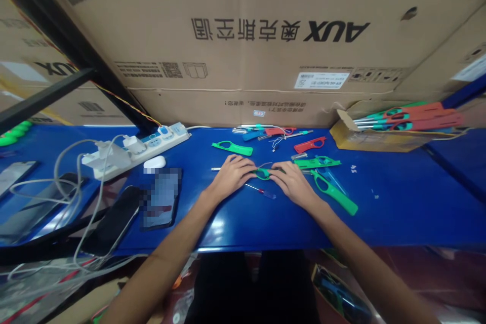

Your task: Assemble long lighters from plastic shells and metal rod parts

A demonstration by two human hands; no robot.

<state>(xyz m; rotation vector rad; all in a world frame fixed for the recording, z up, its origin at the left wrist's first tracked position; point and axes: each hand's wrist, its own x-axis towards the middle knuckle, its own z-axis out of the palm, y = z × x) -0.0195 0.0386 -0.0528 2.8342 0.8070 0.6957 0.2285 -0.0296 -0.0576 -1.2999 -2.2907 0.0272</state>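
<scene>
Both hands are closed on a green long-nosed lighter (261, 174) held just above the blue table. My left hand (236, 174) grips its left end, where a metal tip pokes out past the fingers. My right hand (290, 180) grips the other end and hides most of it. Below them lies a small screwdriver (261, 191) with a red and clear handle. To the right of my right hand is a green lighter shell (336, 193), with another green shell (318, 162) behind it. A green casing piece (232, 148) lies beyond my left hand.
A cardboard box (375, 140) of lighters stands at the back right. Near it lies a red casing (310, 145). On the left are a power strip (140, 149) with cables, a white earbud case (154, 164) and several phones. Large cartons (243, 61) wall off the back.
</scene>
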